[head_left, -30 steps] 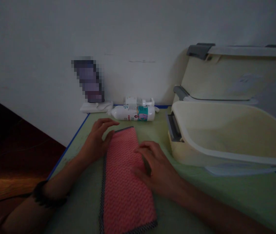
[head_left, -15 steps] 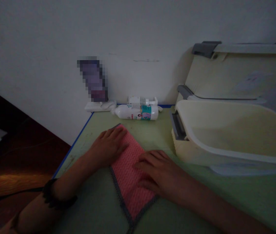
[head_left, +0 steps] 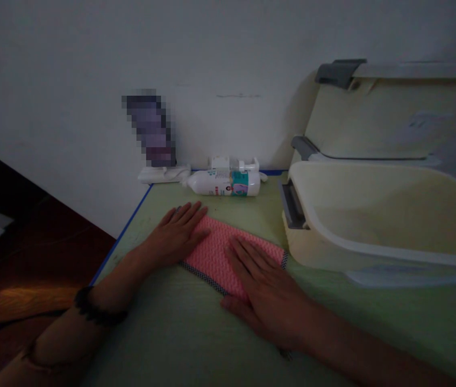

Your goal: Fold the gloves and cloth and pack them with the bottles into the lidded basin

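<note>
A pink cleaning cloth (head_left: 215, 244) with a dark checked border lies on the green tabletop (head_left: 163, 333). My left hand (head_left: 177, 234) rests flat on the cloth's far left part, fingers stretched out. On its right part my right hand (head_left: 262, 285) lies open, palm down, with the thumb spread toward me past the near edge. The right hand and wrist hide part of the cloth. Neither hand is wrapped around anything.
Behind the cloth a white bottle (head_left: 222, 183) lies on its side, with a clear pump bottle (head_left: 234, 163) behind it. A phone (head_left: 151, 129) leans at the back left on a white stand (head_left: 163, 174). A cream storage box (head_left: 325, 252) with raised lid stands right.
The cloth has turned, its near end swinging to the right, toward the box. My right hand has flattened and spread on it; my left hand stays at the far left part.
</note>
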A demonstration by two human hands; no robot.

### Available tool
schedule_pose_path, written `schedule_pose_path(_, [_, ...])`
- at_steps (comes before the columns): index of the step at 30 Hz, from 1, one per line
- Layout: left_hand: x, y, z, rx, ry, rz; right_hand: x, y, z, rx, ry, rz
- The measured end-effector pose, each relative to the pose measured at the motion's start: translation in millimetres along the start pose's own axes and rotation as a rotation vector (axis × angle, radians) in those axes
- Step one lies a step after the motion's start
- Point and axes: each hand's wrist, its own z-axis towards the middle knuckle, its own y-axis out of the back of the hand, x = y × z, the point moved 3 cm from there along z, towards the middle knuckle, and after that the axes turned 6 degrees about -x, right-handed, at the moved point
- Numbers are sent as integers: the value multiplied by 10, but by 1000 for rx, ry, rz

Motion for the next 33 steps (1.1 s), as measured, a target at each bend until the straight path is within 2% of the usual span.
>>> schedule_pose_path(3, [20, 11, -12, -8, 14, 1, -34, 72, 52, -7, -3, 16])
schedule_pose_path(7, [45, 84, -33, -40, 7, -2, -141, 135, 148, -82, -94, -16])
schedule_pose_path(13, [-20, 224, -23, -143, -206, -216, -152, 161, 161, -73, -66, -58])
schedule_pose_path(16, [-92, 201, -17, -92, -329, -267, -69, 176, 125, -25, -2, -56])
schedule_pose_path(18, [-120, 182, -18, -44, -365, -253, -23, 173, 110, -7, 64, -63])
schedule_pose_path(20, [-110, 195, -22, -31, -309, -199, -19, 166, 112, -32, 102, -111])
schedule_pose_path(23, [-43, 275, -64, -15, -116, -77, -83, 167, 145, -139, 65, -243])
schedule_pose_path(27, [18, 377, -183, 116, 82, -101, -98, 174, 179, -200, 38, -230])
schedule_pose_path(31, [-32, 399, -240, 229, 80, -301, -6, 154, 169, -119, 53, -58])
schedule_pose_path(33, [-49, 392, -229, 228, 54, -331, 6, 152, 162, -83, 34, -24])
